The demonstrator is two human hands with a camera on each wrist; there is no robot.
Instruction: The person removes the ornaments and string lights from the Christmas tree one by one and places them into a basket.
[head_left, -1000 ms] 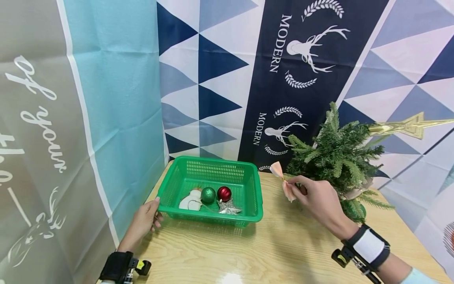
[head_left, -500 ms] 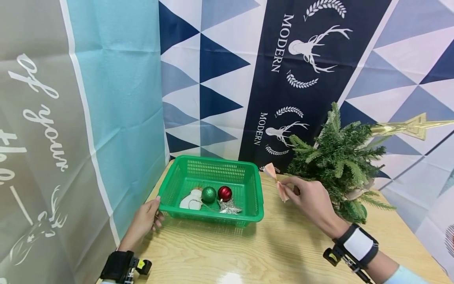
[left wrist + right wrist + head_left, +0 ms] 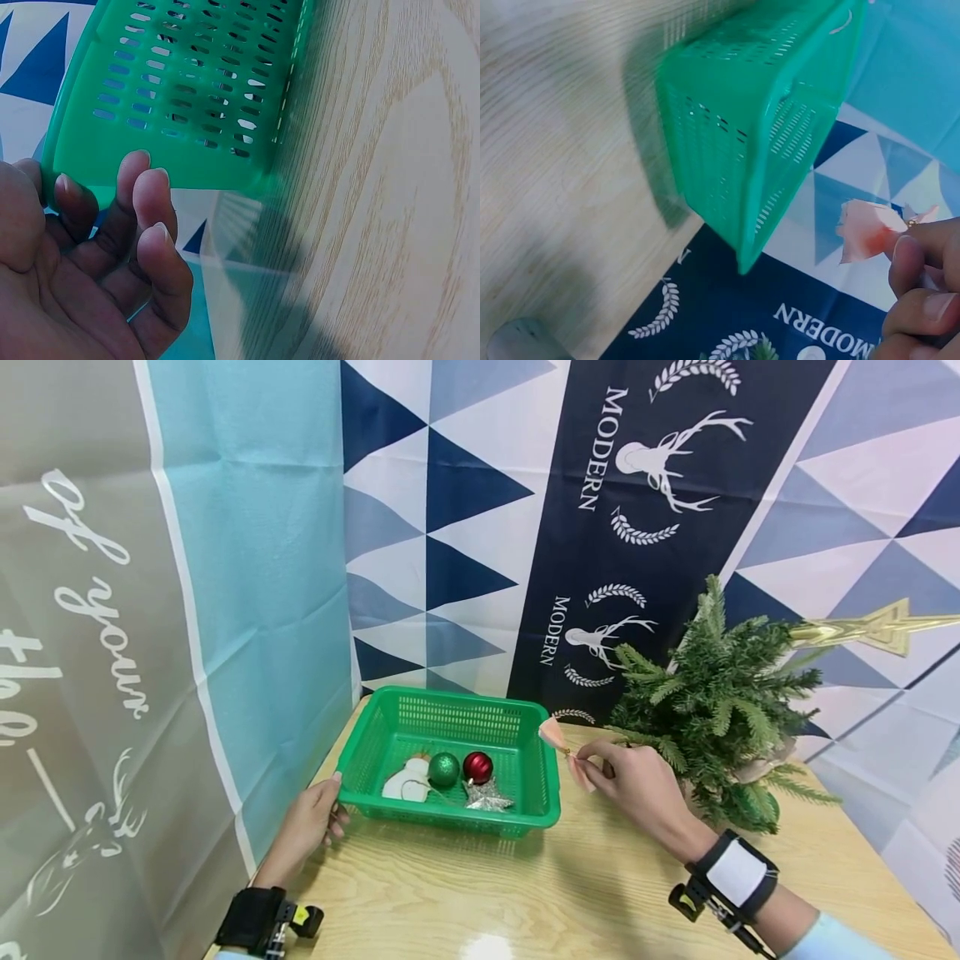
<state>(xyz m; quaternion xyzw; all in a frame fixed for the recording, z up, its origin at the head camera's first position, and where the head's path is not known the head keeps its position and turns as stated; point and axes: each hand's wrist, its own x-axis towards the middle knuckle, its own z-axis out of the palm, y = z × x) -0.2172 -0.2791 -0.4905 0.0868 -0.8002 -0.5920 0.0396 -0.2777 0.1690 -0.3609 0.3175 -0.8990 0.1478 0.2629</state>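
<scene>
the left hand (image 3: 309,827) sits at the near-left corner of the green perforated plastic basket (image 3: 372,748), fingers curled round the rim there (the left wrist view shows the fingertips (image 3: 146,184) against the outside wall), which looks like a steadying hold so the basket stays put on the pale wood-grain bench (image 3: 600,893). how firmly it grips cannot be told; the thumb is mostly hidden behind the rim.

inside the basket lie a white flat ornament (image 3: 402,782), a green glitter ball (image 3: 443,770), a red ball (image 3: 477,767) and a silver glitter star (image 3: 487,796), all bunched toward the near wall and touching or nearly so. the white ornament's shape is hard to make out.

just past the basket's right rim, the right hand (image 3: 628,779) pinches a small peach fabric bow (image 3: 561,745) by its gold middle between thumb and fingertips, held up off the bench, beside the rim rather than over the inside. the right wrist view shows only one wing of the bow (image 3: 866,229); the rest is behind the fingers (image 3: 909,262).

further right stands a small green artificial fir tree (image 3: 716,693), its base hidden by the branches, with a gold star topper (image 3: 873,628) jutting sideways and cut off at the picture's edge.
</scene>
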